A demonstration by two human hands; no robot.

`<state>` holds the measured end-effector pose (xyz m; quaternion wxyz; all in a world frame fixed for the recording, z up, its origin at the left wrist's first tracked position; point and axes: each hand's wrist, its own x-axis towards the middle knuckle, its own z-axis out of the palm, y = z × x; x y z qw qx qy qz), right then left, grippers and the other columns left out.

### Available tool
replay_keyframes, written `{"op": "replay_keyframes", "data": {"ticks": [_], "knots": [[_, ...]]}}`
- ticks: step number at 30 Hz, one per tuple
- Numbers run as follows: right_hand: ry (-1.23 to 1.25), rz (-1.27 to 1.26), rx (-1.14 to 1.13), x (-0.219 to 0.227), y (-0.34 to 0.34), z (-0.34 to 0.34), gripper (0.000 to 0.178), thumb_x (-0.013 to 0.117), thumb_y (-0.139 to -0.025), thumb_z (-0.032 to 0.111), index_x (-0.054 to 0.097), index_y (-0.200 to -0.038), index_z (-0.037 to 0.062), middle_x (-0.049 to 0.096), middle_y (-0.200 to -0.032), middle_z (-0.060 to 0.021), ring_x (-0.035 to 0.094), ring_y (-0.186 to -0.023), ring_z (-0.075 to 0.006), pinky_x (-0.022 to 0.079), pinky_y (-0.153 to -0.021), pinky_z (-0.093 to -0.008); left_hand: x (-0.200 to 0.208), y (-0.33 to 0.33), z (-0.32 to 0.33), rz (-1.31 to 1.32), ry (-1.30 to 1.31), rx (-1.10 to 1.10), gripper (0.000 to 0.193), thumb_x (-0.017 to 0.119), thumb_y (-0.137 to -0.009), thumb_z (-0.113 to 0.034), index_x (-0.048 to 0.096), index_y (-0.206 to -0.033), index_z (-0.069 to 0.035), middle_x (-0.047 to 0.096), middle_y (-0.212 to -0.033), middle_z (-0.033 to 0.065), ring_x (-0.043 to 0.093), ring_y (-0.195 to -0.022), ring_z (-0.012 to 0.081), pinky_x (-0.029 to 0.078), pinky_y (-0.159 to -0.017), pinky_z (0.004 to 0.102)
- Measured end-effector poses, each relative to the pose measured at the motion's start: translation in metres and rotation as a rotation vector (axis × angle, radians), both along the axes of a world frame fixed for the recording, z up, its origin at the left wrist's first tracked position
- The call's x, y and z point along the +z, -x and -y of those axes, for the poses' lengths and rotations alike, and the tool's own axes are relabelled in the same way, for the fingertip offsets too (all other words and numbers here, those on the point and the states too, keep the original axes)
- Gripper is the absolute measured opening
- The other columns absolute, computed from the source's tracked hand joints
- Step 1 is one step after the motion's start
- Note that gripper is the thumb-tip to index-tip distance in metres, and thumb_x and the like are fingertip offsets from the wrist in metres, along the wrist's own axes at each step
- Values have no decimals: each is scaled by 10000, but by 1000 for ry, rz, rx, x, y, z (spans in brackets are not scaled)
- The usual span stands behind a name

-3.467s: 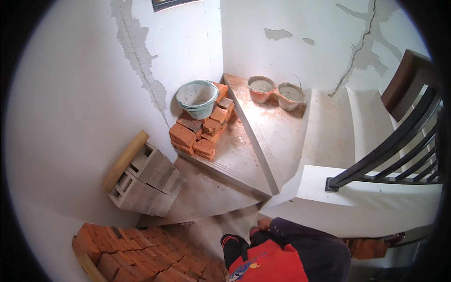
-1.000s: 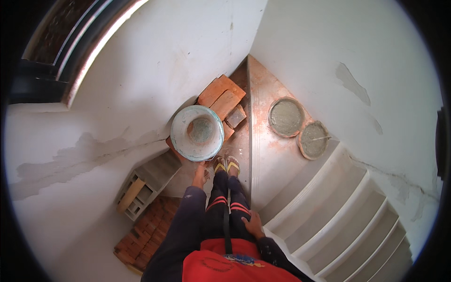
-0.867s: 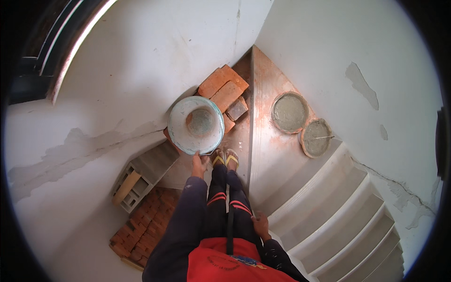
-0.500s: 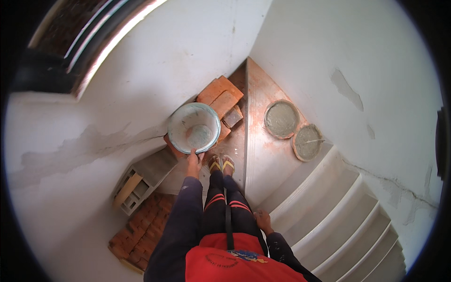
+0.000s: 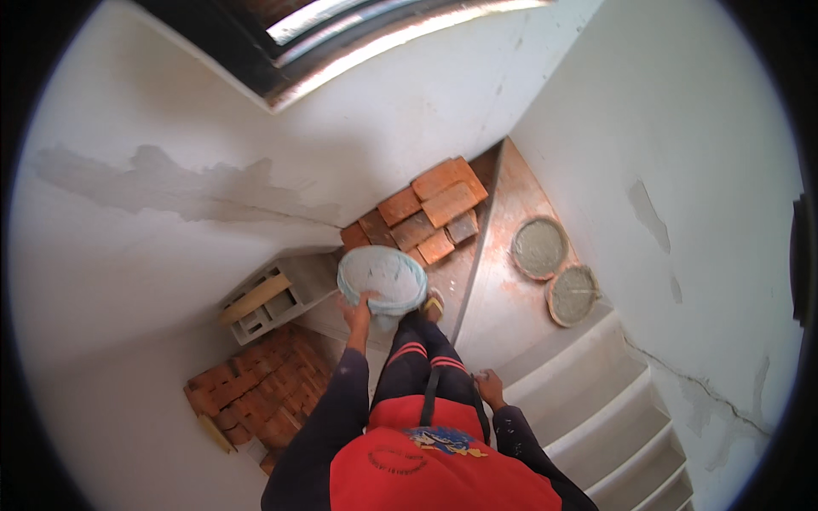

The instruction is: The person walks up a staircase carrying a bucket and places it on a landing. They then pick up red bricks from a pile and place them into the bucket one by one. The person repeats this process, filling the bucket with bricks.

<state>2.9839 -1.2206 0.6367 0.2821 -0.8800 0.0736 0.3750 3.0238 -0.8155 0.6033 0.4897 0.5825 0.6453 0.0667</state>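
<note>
My left hand (image 5: 357,318) is closed on the near rim of a whitish plastic basin (image 5: 388,277) with a teal edge. The basin hangs tilted in front of my legs, streaked inside with dried residue. Just beyond it, orange bricks (image 5: 447,203) are piled against the wall. Beside my right thigh, my right hand (image 5: 489,387) hangs with curled fingers; I cannot make out whether anything is in them. To the right, two round tubs of grey mortar, one farther (image 5: 539,248) and one nearer (image 5: 573,295), stand on the landing. A thin tool handle sticks out of the nearer one.
Pale stairs (image 5: 588,387) descend at the lower right. On the left are a grey hollow block (image 5: 277,298) and a stack of reddish bricks (image 5: 264,379). White walls with cracks and grey patches (image 5: 158,187) enclose the corner; a dark-framed window (image 5: 281,60) is at the top.
The basin has come off the brick pile toward my legs and tipped, held by my left hand, uncovering more bricks. The view has shifted, and my right hand stays by my thigh.
</note>
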Motion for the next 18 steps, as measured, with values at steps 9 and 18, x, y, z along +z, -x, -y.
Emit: {"op": "replay_keyframes", "data": {"ticks": [9,18], "knots": [[6,-41,252,-23,-55,-12,388,608,-750,280,564,-1032,17,605,-967,-227,569,-940,-375,450,-821,-420,72,170,-12,30,165,372,531,574,-810,-143,351,-1264,20,421,-1232,209,545,-1001,312,539,-713,366],[-121,32,224,5,-109,-91,388,598,-755,265,562,-1043,8,607,-964,-234,574,-942,-365,447,-829,-408,133,256,10,190,345,707,352,515,-824,-159,529,-1163,-68,543,-1148,120,499,-1094,237,470,-824,331]]}}
